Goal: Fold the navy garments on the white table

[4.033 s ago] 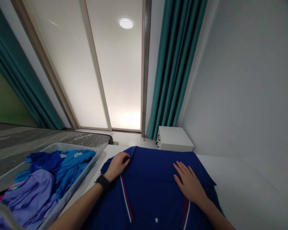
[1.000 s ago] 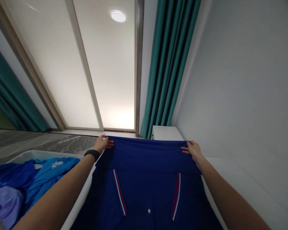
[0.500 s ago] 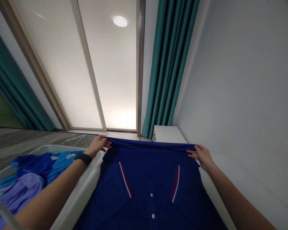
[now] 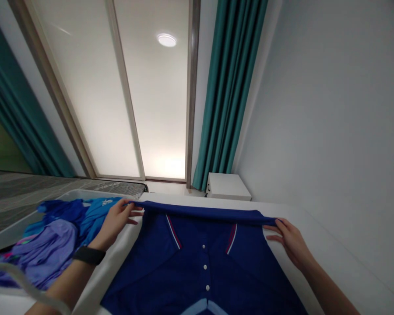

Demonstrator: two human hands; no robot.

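A navy blue polo shirt [image 4: 170,271] lies spread on a white surface in front of me, its white buttons running down the middle. Two stripes of red and white trim slant on either side of the buttons, and a light blue edge shows at the bottom of the view. My left hand [image 4: 120,216], with a black band on the wrist, pinches the far left corner of the shirt. At the far right corner, my right hand [image 4: 289,238] pinches the fabric too. The far edge is stretched between them as a folded strip.
A white bin [image 4: 6,229] on the left holds blue and purple clothes [image 4: 51,247]. Beyond the white surface [image 4: 279,208] stands a small white cabinet [image 4: 228,186]. Green curtains [image 4: 228,96] hang by frosted sliding doors [image 4: 160,118], and a pale wall [image 4: 331,109] rises on the right.
Both hands have come lower and a little farther apart with the shirt's far edge. More of the shirt's front now shows, including another button and the light blue edge.
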